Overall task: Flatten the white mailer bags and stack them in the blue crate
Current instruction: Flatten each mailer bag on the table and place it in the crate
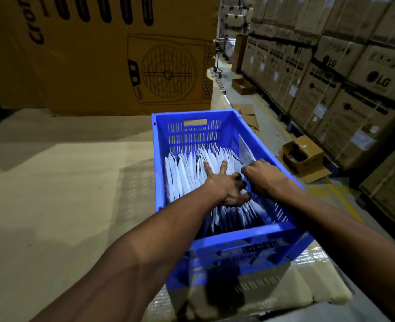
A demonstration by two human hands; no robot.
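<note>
Left hand (224, 184) spread on white mailer bags (187, 173); right hand (265, 176) fingers pinch one; cartons (363, 73) read "LG".

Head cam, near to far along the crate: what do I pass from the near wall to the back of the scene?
Near crate wall → left hand pressing on the upright white mailer bags → far slotted wall with handle cutout → large cardboard box with fan drawing.

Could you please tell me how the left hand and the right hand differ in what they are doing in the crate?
The left hand spreads straight fingers flat on the mailer bags; the right hand curls, pinching a bag's edge near the right wall. Both are inside the blue crate.
</note>
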